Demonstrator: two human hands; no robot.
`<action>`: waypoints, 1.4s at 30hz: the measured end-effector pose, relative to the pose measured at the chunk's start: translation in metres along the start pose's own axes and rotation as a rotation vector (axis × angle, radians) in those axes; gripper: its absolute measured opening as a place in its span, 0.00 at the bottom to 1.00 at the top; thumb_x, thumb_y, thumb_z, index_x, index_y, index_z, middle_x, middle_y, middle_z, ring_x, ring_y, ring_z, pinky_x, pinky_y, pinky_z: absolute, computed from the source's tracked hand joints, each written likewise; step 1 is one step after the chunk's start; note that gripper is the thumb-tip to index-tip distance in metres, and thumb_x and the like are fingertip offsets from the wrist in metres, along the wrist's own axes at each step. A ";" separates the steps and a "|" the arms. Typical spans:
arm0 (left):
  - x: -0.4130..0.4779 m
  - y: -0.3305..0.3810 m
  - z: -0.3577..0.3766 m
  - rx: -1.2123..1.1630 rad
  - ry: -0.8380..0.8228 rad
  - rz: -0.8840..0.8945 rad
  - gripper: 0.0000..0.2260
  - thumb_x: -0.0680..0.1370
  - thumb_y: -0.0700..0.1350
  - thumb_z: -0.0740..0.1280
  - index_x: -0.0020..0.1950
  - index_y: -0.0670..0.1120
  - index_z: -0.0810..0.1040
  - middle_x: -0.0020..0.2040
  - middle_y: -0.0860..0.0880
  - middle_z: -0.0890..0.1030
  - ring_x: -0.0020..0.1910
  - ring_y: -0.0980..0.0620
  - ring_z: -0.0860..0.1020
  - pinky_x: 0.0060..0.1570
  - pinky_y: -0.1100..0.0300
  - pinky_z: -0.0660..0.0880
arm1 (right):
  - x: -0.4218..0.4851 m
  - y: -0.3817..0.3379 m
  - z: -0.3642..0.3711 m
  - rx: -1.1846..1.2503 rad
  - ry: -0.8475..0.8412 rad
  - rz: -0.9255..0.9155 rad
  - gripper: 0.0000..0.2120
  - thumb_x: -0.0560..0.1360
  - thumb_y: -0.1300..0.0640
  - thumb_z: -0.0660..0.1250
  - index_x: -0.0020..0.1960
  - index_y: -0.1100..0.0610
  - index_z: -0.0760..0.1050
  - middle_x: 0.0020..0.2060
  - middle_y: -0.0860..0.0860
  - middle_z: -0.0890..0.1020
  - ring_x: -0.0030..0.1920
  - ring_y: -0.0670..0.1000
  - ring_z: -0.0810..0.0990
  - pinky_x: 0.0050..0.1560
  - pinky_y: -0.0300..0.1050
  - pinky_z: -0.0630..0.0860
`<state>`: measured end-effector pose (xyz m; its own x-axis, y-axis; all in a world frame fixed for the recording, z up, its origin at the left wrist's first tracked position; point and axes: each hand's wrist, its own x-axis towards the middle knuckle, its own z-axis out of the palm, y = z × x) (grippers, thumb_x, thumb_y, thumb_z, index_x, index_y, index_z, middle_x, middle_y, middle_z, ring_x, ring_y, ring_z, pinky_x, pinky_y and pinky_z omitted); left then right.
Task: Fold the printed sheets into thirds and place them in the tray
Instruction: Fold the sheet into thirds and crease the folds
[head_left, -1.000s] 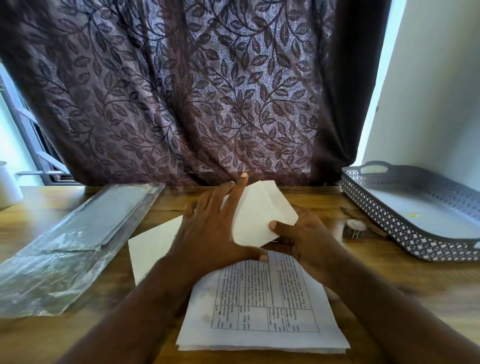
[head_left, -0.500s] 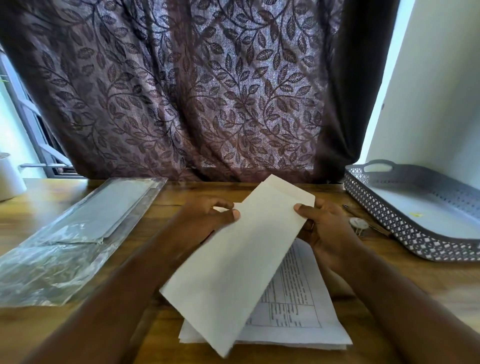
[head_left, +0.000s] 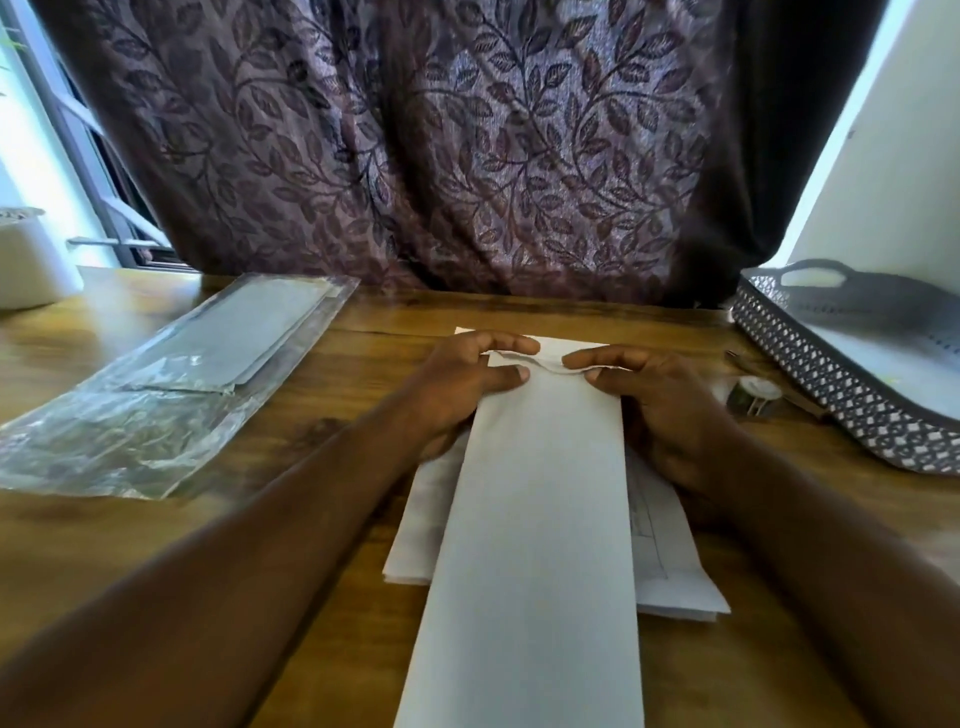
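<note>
White, limp folded sheet (head_left: 535, 519) at frame centre — left hand (head_left: 462, 379) and right hand (head_left: 670, 410) pinch its upper corners, likely the steadiest hold.

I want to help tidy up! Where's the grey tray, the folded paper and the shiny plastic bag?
grey tray (head_left: 852, 405): head view, on its patterned front wall.
folded paper (head_left: 540, 519): head view, on the blank middle of the strip.
plastic bag (head_left: 130, 431): head view, on its crinkled near part.

Daylight from window (head_left: 62, 171) at left, overexposed; glare on plastic sleeve (head_left: 171, 395); soft blur on forearms; wide-angle bending at edges.
</note>
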<state>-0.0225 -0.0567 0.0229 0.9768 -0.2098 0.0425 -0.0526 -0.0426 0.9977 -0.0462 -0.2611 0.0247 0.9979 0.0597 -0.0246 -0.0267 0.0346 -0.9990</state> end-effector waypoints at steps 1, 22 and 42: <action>0.000 0.000 0.000 -0.008 -0.005 -0.001 0.10 0.77 0.34 0.70 0.56 0.45 0.84 0.51 0.54 0.84 0.47 0.54 0.84 0.46 0.58 0.83 | 0.000 0.000 0.000 -0.002 -0.006 -0.006 0.12 0.80 0.66 0.62 0.51 0.60 0.85 0.54 0.56 0.86 0.54 0.58 0.85 0.52 0.55 0.84; 0.008 0.000 -0.010 0.235 -0.024 0.066 0.04 0.76 0.41 0.74 0.49 0.45 0.85 0.46 0.41 0.86 0.43 0.47 0.85 0.45 0.53 0.84 | 0.002 0.001 -0.002 -0.200 -0.010 -0.071 0.10 0.76 0.69 0.69 0.52 0.58 0.85 0.48 0.52 0.86 0.45 0.53 0.87 0.40 0.43 0.82; 0.005 -0.001 0.002 0.437 -0.018 0.189 0.01 0.76 0.42 0.74 0.45 0.48 0.84 0.32 0.60 0.83 0.32 0.63 0.79 0.35 0.66 0.72 | 0.008 0.001 -0.014 -0.529 -0.085 -0.200 0.05 0.73 0.58 0.76 0.44 0.59 0.86 0.40 0.52 0.87 0.40 0.50 0.85 0.41 0.44 0.82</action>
<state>-0.0176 -0.0596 0.0223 0.9381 -0.2702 0.2167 -0.3154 -0.4081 0.8567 -0.0372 -0.2743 0.0234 0.9718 0.1841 0.1476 0.2168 -0.4496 -0.8665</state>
